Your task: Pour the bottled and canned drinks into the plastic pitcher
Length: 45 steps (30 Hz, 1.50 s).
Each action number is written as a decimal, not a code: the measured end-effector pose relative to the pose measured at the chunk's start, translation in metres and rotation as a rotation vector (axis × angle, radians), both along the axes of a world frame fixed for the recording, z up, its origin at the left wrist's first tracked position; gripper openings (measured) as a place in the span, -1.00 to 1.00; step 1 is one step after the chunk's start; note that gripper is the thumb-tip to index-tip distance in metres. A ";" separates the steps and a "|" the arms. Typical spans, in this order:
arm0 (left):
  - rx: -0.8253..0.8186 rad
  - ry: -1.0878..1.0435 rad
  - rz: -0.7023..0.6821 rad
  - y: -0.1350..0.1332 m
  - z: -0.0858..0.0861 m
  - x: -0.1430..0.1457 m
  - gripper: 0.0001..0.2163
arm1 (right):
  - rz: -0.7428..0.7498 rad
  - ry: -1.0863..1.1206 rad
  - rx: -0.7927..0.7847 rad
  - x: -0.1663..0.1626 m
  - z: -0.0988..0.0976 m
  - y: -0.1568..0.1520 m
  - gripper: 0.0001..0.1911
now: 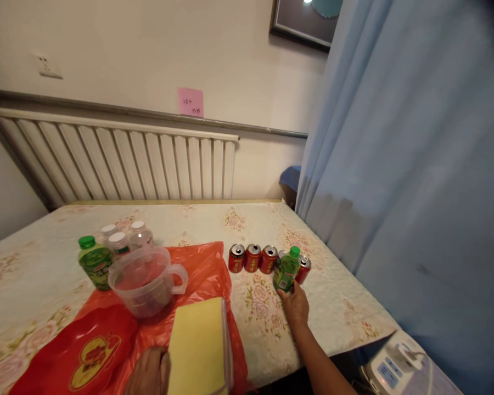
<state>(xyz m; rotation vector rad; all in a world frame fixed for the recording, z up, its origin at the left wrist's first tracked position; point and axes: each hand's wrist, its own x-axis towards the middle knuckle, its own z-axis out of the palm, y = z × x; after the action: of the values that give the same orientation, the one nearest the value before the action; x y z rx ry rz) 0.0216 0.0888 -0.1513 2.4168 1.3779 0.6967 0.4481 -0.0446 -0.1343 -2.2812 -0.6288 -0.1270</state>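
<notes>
My right hand [295, 304] grips a small green plastic bottle [286, 270] with a green cap near its base. The bottle stands upright in front of a row of red drink cans [252, 259], partly hiding one can behind it; another can [303, 267] shows just to its right. My left hand [147, 371] rests low at the bottom edge, fingers curled together, between a red scalloped tray [61, 351] and a folded yellow cloth or pad [198, 345]. Whatever may be under those fingers is hidden.
A red plastic sheet [203, 269] lies under a clear measuring jug [144, 282]. Behind the jug stand a larger green bottle [94, 263] and white-capped clear jars [140, 236]. A blue curtain [411, 164] hangs at the right, above a power strip [391, 367].
</notes>
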 end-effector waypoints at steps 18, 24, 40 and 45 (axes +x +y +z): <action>-0.008 -0.008 0.004 -0.004 0.010 0.003 -0.73 | 0.007 0.010 0.030 0.001 -0.002 -0.001 -0.40; 0.008 0.002 0.000 -0.003 0.007 0.003 -0.73 | 0.005 0.003 0.030 0.000 -0.003 -0.002 -0.39; 0.036 -0.011 0.036 -0.011 0.014 0.005 -0.75 | 0.011 0.019 0.010 -0.001 -0.001 -0.005 -0.32; 0.047 -0.062 0.040 -0.015 0.016 0.005 -0.75 | 0.038 0.073 0.029 -0.006 0.009 -0.009 -0.29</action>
<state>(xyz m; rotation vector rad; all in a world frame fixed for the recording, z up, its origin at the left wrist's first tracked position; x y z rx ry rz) 0.0265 0.0736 -0.1357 2.3882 1.4035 0.8159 0.4418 -0.0535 -0.1253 -2.2338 -0.6277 -0.0345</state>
